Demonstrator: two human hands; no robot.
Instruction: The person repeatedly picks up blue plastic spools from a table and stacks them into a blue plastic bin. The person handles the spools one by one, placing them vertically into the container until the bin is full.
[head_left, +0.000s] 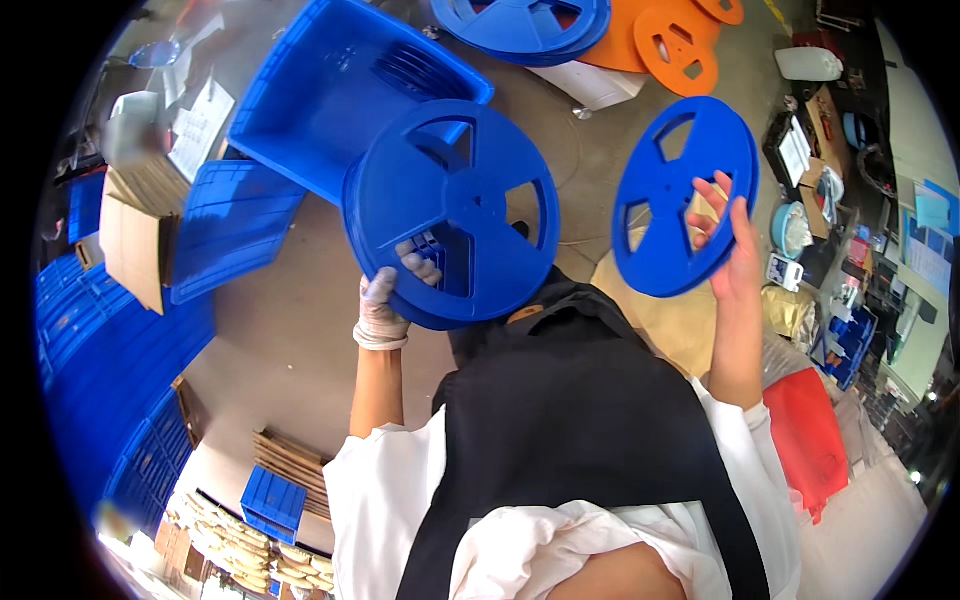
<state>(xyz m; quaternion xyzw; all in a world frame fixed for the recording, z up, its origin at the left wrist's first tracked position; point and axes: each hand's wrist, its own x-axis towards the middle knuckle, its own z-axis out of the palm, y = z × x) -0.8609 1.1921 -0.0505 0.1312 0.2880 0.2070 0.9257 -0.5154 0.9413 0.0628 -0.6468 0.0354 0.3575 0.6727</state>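
Note:
A stack of round blue plastic reel flanges is held up in front of me by my left hand. That hand wears a thin pale glove; its thumb lies at the rim and its fingers curl through a cut-out. On the right, my bare right hand grips a single blue reel flange, tilted, with fingers showing through one of its openings. The two hands are apart. Past the stack stands a large blue bin, with more round blue pieces inside.
Blue flanges and orange flanges lie at the far side. A blue crate lid leans beside a cardboard box on the left. Blue crates line the left edge. A cluttered bench runs along the right, near a red bag.

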